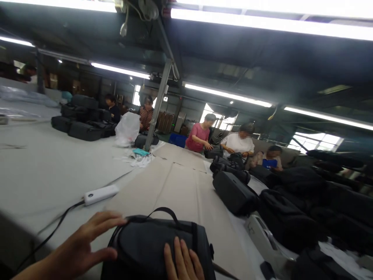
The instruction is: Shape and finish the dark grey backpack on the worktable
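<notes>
A dark grey bag (pixel 145 241) with a thin black top handle stands at the near edge of the table, its lower part cut off by the frame. My left hand (pixel 84 241) is at the bag's left side, thumb and fingers spread apart, fingertips by its upper left corner. Flat on the bag's front right part lies my right hand (pixel 183 260), its fingers extended and holding nothing. The black handle arches up from the bag's top between and beyond the two hands.
A white power strip (pixel 100 194) with a black cable lies left of the bag. Dark bags (pixel 234 192) are piled along the right, beside a white device (pixel 262 237). More bags (pixel 84 130) stand far left. A metal post (pixel 159 105) rises mid-table. Several people work beyond.
</notes>
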The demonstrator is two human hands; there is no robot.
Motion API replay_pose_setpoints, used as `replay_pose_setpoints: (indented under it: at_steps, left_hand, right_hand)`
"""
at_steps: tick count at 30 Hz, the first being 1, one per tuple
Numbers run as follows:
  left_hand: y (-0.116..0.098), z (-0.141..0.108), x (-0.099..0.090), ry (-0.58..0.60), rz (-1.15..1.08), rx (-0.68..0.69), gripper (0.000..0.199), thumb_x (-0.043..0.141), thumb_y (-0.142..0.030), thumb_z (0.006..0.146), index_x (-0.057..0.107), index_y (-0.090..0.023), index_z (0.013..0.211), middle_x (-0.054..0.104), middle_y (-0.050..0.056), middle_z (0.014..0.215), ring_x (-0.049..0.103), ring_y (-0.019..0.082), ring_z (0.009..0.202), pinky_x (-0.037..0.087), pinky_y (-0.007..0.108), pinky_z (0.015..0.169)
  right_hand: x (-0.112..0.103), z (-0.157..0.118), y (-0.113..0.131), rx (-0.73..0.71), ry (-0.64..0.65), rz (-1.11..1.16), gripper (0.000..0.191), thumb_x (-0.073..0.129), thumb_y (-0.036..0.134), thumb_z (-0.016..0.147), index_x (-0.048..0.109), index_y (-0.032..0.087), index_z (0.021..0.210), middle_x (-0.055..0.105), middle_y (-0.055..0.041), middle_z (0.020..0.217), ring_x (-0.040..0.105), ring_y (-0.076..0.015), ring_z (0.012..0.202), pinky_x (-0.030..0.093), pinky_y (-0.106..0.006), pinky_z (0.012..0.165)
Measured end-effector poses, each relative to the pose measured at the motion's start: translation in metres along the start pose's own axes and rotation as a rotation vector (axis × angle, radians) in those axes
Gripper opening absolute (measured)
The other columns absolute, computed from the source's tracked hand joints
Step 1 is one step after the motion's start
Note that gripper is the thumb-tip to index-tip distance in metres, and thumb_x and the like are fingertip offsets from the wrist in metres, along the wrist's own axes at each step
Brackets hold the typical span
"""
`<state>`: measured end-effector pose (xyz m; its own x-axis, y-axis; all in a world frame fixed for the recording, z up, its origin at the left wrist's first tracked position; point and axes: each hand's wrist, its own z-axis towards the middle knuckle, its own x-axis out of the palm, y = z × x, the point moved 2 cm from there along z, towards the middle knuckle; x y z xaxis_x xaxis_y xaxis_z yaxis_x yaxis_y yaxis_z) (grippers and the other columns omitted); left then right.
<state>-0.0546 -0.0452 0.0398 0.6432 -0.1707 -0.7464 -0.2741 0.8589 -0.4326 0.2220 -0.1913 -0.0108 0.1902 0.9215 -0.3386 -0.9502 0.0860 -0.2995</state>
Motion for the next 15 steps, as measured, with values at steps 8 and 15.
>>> replay_pose_setpoints:
  at_steps: [8, 15]
  left_hand:
    - [0.015, -0.021, 0.085, 0.059, -0.103, -0.086, 0.071, 0.051, -0.025, 0.093, 0.018, -0.038, 0.154, 0.022, 0.005, 0.164, 0.024, 0.033, 0.148, 0.027, 0.058, 0.118]
    - [0.030, 0.009, 0.035, 0.043, -0.692, -0.551, 0.069, 0.060, -0.068, 0.080, 0.055, -0.021, 0.131, 0.068, 0.012, 0.116, 0.065, 0.028, 0.107, 0.056, 0.035, 0.086]
  right_hand:
    - [-0.025, 0.009, -0.011, -0.076, 0.142, 0.008, 0.049, 0.035, 0.007, 0.092, 0.064, 0.029, 0.125, 0.072, -0.0021, 0.121, 0.067, -0.0180, 0.112, 0.050, -0.031, 0.099]
    - [-0.028, 0.009, -0.012, -0.044, 0.117, -0.025, 0.047, 0.034, 0.009, 0.095, 0.065, 0.027, 0.124, 0.074, -0.0023, 0.116, 0.069, -0.0170, 0.108, 0.051, -0.029, 0.097]
